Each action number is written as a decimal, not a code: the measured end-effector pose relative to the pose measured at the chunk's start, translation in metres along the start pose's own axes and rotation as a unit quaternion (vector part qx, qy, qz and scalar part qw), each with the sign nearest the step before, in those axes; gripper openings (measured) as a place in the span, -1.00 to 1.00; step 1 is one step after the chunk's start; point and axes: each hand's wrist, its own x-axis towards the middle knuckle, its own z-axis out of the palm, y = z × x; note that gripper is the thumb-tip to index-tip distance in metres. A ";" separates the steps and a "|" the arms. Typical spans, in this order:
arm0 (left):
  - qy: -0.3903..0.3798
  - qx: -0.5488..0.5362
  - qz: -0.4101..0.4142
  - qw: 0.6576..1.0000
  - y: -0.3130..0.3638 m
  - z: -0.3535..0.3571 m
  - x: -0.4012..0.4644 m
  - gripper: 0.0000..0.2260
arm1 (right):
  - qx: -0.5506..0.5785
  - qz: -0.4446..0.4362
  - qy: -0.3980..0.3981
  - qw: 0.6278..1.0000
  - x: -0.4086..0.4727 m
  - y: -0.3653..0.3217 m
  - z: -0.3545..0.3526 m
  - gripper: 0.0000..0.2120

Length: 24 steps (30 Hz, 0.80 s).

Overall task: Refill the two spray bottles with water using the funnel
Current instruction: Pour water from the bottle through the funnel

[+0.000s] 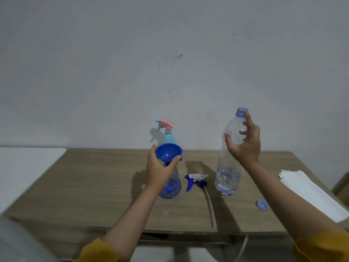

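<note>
funnel (168, 152) upright, spout down | left hand (159, 170) holds it | right hand (245, 142) wide

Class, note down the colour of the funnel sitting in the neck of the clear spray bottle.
The funnel is solid blue, clearest in the head view.

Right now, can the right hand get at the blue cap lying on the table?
Probably yes. The right hand is open beside the water bottle and holds nothing, and the blue cap lies alone on the table below that arm, with nothing over it.
</note>
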 end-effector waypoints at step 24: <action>-0.022 -0.035 -0.003 0.999 0.003 -0.011 0.009 -0.31 | 0.023 -0.069 -0.520 0.851 0.012 -0.087 0.012 -0.21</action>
